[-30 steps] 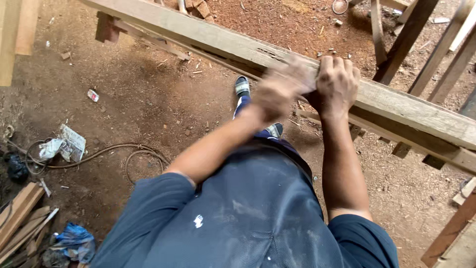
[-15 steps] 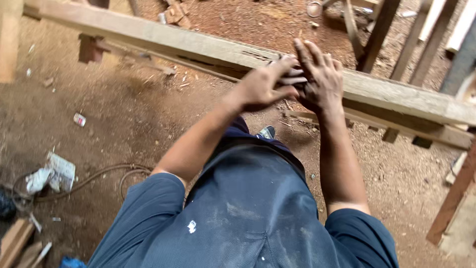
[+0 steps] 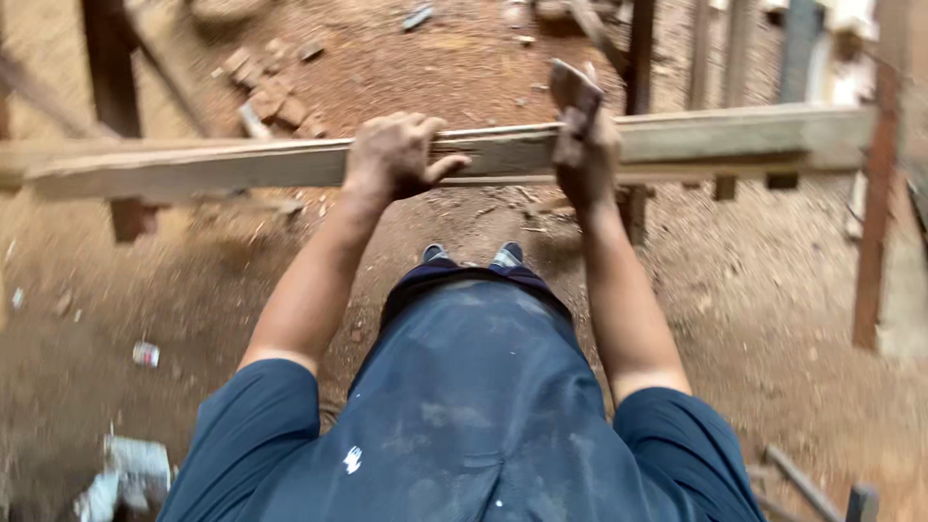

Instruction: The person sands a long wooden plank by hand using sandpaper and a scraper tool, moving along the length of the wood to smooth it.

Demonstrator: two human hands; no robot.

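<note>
The left hand curls over the near edge of a long plank, fingers wrapped on it. The plank runs left to right across posts, above dirt. The right hand grips a small block against it.

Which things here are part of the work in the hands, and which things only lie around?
In the work:
long wooden beam, gripped by the left hand
small flat piece, kind unclear, in the right hand

Lying about:
brick pieces on the dirt
crumpled paper
small can
</note>
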